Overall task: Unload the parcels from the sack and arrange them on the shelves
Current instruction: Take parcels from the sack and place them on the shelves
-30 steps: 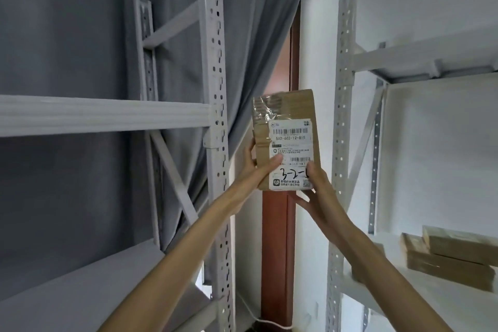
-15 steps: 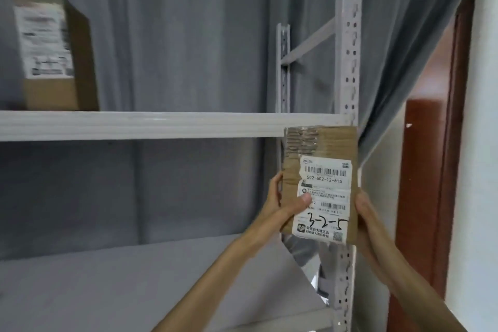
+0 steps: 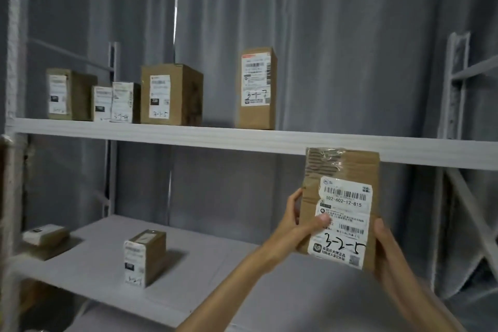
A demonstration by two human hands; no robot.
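Parcel (image 3: 341,207), brown carton w/ white label, hand-marked 3-2-5. Held upright, label toward the wearer, just below and in front of upper shelf (image 3: 242,140) lip, right of centre; prob. held so to read the code before choosing a slot.

Left hand (image 3: 301,219): fingers curled round parcel's left edge, thumb pressed flat on label. Right hand (image 3: 388,248): cups lower right corner from behind; fingers mostly hidden, so spread or together — cannot tell.

Upper shelf stock: five cartons, labels outward, four bunched at left, tall one (image 3: 256,89) apart nearer centre, marked approx. 3-1-7. Codes there look like 3-1-x, so that level prob. not this parcel's.

Lower shelf (image 3: 215,264), below upper shelf: small carton (image 3: 142,259) near front edge, flat packet (image 3: 44,234) far left. Wide bare board to right of small carton, directly under parcel. Judged fit for 3-2-x.

Clearance: upper shelf lip sits just above parcel top; needs to drop before going in. Upright post (image 3: 455,89) at right.
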